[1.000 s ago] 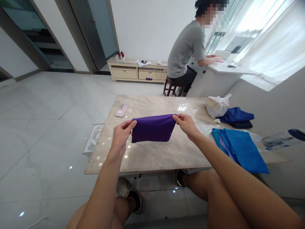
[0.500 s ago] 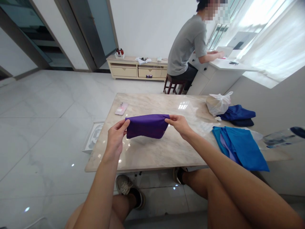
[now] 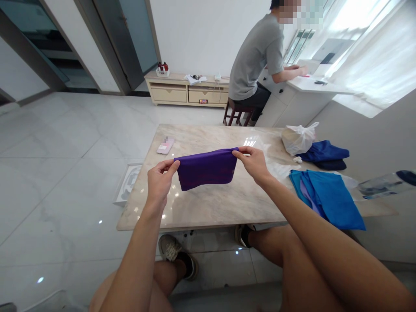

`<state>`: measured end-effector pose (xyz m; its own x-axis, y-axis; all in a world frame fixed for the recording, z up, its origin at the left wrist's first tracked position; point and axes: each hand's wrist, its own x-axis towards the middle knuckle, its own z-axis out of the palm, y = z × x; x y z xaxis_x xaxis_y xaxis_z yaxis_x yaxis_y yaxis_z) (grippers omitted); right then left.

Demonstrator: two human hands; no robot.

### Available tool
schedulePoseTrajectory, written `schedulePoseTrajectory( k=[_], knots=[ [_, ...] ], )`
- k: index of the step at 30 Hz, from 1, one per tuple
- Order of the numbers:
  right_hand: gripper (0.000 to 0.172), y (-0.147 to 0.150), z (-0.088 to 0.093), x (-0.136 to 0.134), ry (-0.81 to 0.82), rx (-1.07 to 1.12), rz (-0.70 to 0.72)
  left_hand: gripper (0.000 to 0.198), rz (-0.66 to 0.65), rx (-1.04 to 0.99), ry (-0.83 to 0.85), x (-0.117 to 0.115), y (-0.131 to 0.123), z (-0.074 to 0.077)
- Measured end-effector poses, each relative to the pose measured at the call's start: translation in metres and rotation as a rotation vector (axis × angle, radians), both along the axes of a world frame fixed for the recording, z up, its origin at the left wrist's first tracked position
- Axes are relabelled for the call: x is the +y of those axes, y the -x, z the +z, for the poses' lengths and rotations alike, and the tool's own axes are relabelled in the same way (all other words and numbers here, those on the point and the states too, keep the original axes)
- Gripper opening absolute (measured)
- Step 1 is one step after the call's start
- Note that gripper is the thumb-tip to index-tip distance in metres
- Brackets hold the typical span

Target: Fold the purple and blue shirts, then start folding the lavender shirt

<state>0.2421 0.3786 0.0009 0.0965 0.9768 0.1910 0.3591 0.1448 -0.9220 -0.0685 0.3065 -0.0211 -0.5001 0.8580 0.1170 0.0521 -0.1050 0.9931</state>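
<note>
A folded purple cloth (image 3: 206,168) hangs in the air just above the marble table (image 3: 227,203). My left hand (image 3: 159,182) pinches its upper left corner. My right hand (image 3: 255,162) pinches its upper right corner, a little higher, so the top edge slants up to the right. Both hands are closed on the fabric. The lower edge of the cloth hangs free, close to the tabletop.
Bright blue cloths (image 3: 325,197) lie stacked at the table's right. Behind them are a dark blue cloth (image 3: 323,154) and a white plastic bag (image 3: 297,138). A pink phone (image 3: 165,146) lies far left. A person (image 3: 260,60) sits at a white desk beyond.
Both hands lifted the purple cloth slightly. The right hand rose more than the left, tilting the top edge. The camera view shifted a little.
</note>
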Motion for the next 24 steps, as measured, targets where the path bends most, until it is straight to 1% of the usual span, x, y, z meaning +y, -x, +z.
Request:
schedulePoseTrajectory(
  k=[3, 5, 7, 9, 11, 14, 16, 17, 20, 22, 24],
  knots=[
    [0.031, -0.003, 0.003, -0.002, -0.111, -0.067, 0.031, 0.037, -0.007, 0.139, -0.107, -0.001, 0.000, 0.001],
    [0.033, -0.004, 0.003, -0.002, -0.158, -0.065, 0.088, 0.032, -0.073, 0.207, -0.164, -0.002, -0.001, 0.003],
    [0.039, -0.006, 0.002, -0.002, -0.151, -0.013, 0.133, 0.032, -0.150, 0.203, -0.189, -0.004, -0.003, 0.005],
    [0.045, -0.007, -0.001, -0.001, -0.107, 0.027, 0.148, 0.035, -0.178, 0.159, -0.180, -0.005, -0.006, 0.006],
    [0.050, -0.009, -0.005, 0.001, -0.060, 0.021, 0.139, 0.039, -0.158, 0.126, -0.140, -0.006, -0.010, 0.004],
    [0.051, -0.010, -0.017, 0.004, -0.028, -0.041, 0.101, 0.039, -0.124, 0.126, -0.072, -0.003, -0.013, -0.005],
    [0.046, -0.010, -0.031, 0.007, -0.003, -0.101, 0.079, 0.033, -0.102, 0.172, -0.004, 0.002, -0.015, -0.017],
    [0.042, -0.010, -0.039, 0.008, 0.030, -0.134, 0.071, 0.030, -0.098, 0.196, 0.062, 0.005, -0.015, -0.025],
    [0.022, -0.013, -0.065, 0.013, 0.197, -0.285, 0.045, 0.020, -0.138, 0.267, 0.378, 0.010, -0.013, -0.050],
    [0.014, -0.020, -0.079, 0.015, 0.294, -0.458, 0.034, 0.017, -0.187, 0.420, 0.536, 0.006, -0.010, -0.064],
    [0.009, -0.029, -0.087, 0.015, 0.377, -0.635, 0.076, 0.020, -0.251, 0.666, 0.610, -0.003, -0.006, -0.072]
  ],
)
